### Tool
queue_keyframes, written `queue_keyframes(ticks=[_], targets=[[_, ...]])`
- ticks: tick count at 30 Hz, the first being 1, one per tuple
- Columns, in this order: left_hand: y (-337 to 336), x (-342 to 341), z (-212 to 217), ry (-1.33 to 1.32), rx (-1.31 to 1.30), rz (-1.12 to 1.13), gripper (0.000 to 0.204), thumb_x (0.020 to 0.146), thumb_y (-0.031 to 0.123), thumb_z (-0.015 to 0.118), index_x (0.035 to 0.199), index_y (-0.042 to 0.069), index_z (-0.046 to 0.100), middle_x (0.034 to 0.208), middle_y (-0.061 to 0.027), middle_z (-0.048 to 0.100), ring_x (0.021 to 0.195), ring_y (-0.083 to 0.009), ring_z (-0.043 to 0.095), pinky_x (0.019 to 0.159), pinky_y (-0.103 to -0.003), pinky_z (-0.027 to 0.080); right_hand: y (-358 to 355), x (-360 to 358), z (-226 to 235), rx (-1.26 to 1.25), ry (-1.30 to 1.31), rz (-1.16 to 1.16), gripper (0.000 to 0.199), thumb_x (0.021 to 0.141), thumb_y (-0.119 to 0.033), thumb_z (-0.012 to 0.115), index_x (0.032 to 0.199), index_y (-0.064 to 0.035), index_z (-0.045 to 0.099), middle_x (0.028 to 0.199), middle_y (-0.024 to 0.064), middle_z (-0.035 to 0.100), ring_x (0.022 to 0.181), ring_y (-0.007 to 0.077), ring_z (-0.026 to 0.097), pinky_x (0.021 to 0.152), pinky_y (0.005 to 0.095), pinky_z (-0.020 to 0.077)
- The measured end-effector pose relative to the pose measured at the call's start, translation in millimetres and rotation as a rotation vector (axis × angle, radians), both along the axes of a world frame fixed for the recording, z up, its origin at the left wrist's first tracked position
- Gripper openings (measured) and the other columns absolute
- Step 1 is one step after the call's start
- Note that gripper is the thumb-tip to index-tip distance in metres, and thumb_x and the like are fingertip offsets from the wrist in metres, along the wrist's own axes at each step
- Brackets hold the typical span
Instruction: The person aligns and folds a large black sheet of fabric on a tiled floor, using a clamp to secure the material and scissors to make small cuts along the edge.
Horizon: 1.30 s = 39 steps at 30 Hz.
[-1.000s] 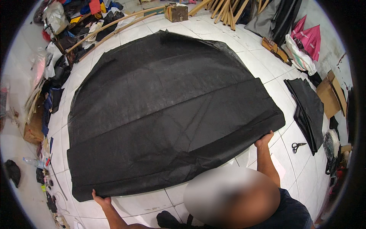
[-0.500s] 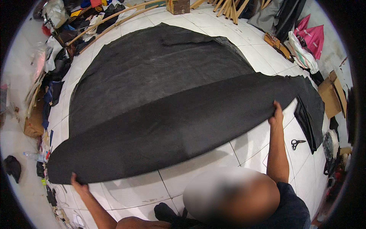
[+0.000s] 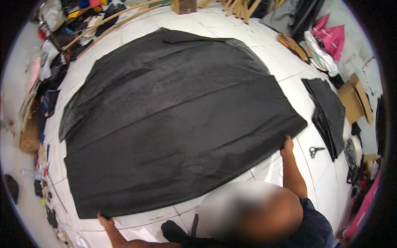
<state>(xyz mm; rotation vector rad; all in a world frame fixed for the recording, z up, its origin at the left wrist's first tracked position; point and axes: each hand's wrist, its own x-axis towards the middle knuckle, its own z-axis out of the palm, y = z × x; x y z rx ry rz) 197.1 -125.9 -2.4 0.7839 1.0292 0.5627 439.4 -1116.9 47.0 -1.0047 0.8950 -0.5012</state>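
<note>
A large sheet of black fabric (image 3: 178, 120) lies spread over the white tiled floor, its near edge running from lower left to mid right. My left hand (image 3: 104, 220) grips the sheet's near-left corner against the floor. My right hand (image 3: 287, 145) pinches the near-right corner beside the sheet's right edge. Both forearms reach in from the lower edge. A blurred patch covers the lower middle of the picture and hides part of my right arm.
A folded pile of black fabric (image 3: 328, 113) lies to the right, with scissors (image 3: 316, 151) on the tiles close to my right hand. Cardboard boxes (image 3: 355, 101) and pink bags (image 3: 331, 37) stand at far right. Wooden sticks (image 3: 111, 18) and cluttered cloth line the far left.
The near edge of the sheet, lifted and stretched wide half a second ago, has come down flat on the floor. Both hands moved inward and lower with the corners.
</note>
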Motion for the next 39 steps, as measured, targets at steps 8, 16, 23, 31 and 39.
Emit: queue_keyframes(ticks=[8,16,23,31,39], targets=[[21,-28,-14,-0.005,0.824,-0.534,0.035,0.091,0.019,0.045,0.116,-0.004,0.053,0.115,-0.0145,0.058,0.101,-0.028,0.057,0.089,-0.041,0.048,-21,-16,29,-0.208,0.207,-0.009,0.03,0.083,-0.017,0.057,0.107,0.0013,0.054,0.093,0.0113,0.06,0.078,0.0229,0.058,0.07,0.0349,0.0468],[-22,-38,-13,0.0,-0.037,-0.168,0.045,0.087,0.023,0.052,0.124,-0.001,0.049,0.128,-0.015,0.051,0.118,-0.0285,0.048,0.102,-0.042,0.037,-131,-52,-46,-0.489,0.38,0.205,0.034,0.083,-0.029,0.056,0.104,-0.003,0.062,0.094,0.0086,0.062,0.086,0.0231,0.059,0.077,0.0352,0.0472],[-37,-53,37,0.066,0.002,0.027,0.045,0.082,0.027,0.064,0.118,0.002,0.054,0.118,-0.0105,0.059,0.108,-0.029,0.056,0.096,-0.043,0.043,-181,-25,-38,-0.305,0.218,0.328,0.049,0.089,-0.036,0.053,0.125,-0.0032,0.053,0.105,0.0111,0.065,0.088,0.0272,0.063,0.074,0.0377,0.0513],[-67,-53,24,-0.155,-0.108,0.032,0.043,0.086,0.023,0.06,0.122,0.001,0.05,0.121,-0.0124,0.057,0.108,-0.0277,0.057,0.094,-0.037,0.047,-63,133,54,-2.052,0.643,0.856,0.062,0.081,-0.009,0.063,0.137,-0.004,0.036,0.137,0.0221,0.041,0.127,0.0391,0.039,0.106,0.0438,0.0326],[70,-83,16,0.102,0.129,0.129,0.043,0.088,0.023,0.059,0.121,-0.001,0.05,0.115,-0.0139,0.06,0.103,-0.0269,0.057,0.093,-0.039,0.043,355,179,114,-1.981,0.413,1.797,0.057,0.082,-0.02,0.064,0.132,-0.0053,0.042,0.137,0.019,0.042,0.126,0.0368,0.041,0.104,0.0463,0.0342]])
